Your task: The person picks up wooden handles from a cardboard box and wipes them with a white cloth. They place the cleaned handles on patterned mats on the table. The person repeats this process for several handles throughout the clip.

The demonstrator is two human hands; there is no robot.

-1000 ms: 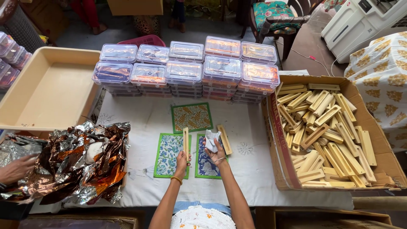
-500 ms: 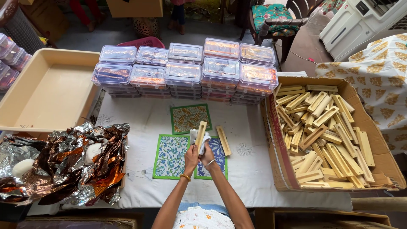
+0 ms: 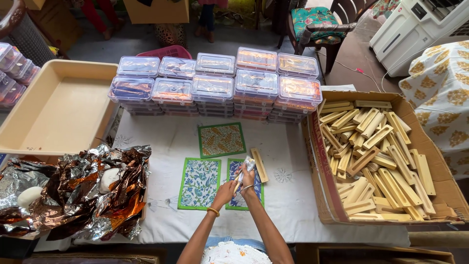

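Lying crumpled at far left: copper and silver foil wrappers [image 3: 83, 195], heaped beside an empty beige plastic tray [image 3: 58, 110]. Stacked along the back edge of the white cloth [image 3: 293, 195]: clear lidded plastic boxes [image 3: 212, 88] in two rows. Laid flat on the cloth: a green leaf-print card [image 3: 221, 140], then a blue floral card [image 3: 199, 183] just beside a second, partly covered blue card [image 3: 256, 193]. Left hand [image 3: 225, 191] and right hand [image 3: 247, 174] brought close together above the second card, both closed on a pale wooden stick [image 3: 238, 183] with a scrap of clear wrapping [image 3: 248, 164] at its upper end. Resting just right of the hands: another wooden stick [image 3: 259, 165]. Filling the cardboard box [image 3: 320, 161] at right: loose wooden sticks [image 3: 376, 156].
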